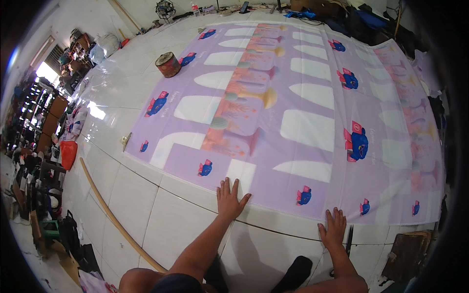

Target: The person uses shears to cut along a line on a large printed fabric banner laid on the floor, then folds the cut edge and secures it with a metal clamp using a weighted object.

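Note:
A large lilac printed fabric sheet [273, 176] lies spread on the tiled floor, with white panels, a coral-coloured band and blue cartoon figures on it. My left hand [231, 201] rests flat on its near edge beside a white rectangle, fingers spread. Further right, my right hand [334, 227] lies at the same edge, its fingertips on the cloth and its fingers extended. Neither hand holds anything. Close to the right hand is a dark, slim tool [349, 240], perhaps scissors, partly hidden by my forearm. A metal clip [126, 142] grips the near left corner of the fabric.
A rusty round tin [167, 65] stands on the fabric's left edge. To the left, a long bent wooden strip [113, 219] lies on the tiles. A brown worn block [406, 256] sits at lower right. Clutter lines the left wall, with a red bag [68, 154] beside it.

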Demonstrator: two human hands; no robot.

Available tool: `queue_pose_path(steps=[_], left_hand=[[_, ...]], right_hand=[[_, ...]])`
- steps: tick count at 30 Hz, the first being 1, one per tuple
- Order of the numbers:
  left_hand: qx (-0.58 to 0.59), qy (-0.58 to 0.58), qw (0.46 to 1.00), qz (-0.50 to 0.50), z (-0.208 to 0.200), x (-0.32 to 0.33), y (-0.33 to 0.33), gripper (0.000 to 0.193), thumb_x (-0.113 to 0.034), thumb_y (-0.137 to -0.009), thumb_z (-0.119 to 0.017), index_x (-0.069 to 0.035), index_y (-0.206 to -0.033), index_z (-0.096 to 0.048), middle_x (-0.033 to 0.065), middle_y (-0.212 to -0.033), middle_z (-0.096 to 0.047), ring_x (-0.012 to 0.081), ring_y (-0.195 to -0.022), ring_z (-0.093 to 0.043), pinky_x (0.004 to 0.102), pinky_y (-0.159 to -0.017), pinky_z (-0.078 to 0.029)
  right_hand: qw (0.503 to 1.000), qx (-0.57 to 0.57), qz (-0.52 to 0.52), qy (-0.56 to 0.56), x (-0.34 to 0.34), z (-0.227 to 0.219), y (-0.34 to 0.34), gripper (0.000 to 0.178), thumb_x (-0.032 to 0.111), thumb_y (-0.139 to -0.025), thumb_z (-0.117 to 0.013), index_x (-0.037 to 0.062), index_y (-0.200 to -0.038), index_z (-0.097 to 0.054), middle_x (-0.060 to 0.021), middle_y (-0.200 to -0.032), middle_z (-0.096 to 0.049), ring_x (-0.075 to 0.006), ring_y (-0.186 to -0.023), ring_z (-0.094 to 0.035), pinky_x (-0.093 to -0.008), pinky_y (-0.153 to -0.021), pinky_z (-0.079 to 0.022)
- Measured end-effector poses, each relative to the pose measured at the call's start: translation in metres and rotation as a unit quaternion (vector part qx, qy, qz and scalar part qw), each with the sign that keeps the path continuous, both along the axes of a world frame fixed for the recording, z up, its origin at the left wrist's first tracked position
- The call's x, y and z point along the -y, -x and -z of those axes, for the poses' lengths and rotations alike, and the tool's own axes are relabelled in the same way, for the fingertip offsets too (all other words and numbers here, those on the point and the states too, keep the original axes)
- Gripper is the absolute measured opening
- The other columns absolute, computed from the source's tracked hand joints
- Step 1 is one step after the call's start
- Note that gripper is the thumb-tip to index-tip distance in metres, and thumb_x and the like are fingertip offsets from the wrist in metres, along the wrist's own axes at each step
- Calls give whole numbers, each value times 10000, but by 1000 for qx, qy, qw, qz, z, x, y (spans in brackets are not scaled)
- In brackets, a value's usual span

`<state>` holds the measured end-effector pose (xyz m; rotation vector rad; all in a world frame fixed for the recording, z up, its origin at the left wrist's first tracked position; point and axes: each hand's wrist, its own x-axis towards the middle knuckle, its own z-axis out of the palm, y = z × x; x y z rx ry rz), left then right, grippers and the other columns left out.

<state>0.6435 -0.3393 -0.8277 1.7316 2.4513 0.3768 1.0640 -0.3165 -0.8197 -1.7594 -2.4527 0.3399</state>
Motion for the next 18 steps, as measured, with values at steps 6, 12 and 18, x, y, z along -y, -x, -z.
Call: queue_pose_path(steps=[6,12,18], left_hand=[[11,29,992,121,-72,-7,131,434,-384,-874,-706,-70,-1167,-643,174,-1063,-657,356,-973,-649,461,-831,-521],[-35,348,934,-78,-105,163,252,664,-585,-893,-593,-3,-1215,-609,207,-1166,-657,377,-1110,-611,475,-937,-492],[-25,383,829,-407,-38,368,258,726,-586,-911,-556,35,-1285,-523,247,-1227,-609,378,-1145,-583,474,-949,-476]], right_hand=[[1000,-10,-11,-16,3,3,9,616,362,-858,-675,58,-1374,-526,-241,-1481,-394,-451,-1390,-330,-603,-1127,-242],[999,-4,6,-31,0,6,-12,619,368,-840,-693,57,-1354,-540,-240,-1474,-402,-452,-1386,-335,-609,-1117,-257],[1000,-18,0,-21,-4,2,-2,641,387,-809,-724,80,-1346,-553,-233,-1449,-425,-455,-1357,-367,-622,-1116,-252]])
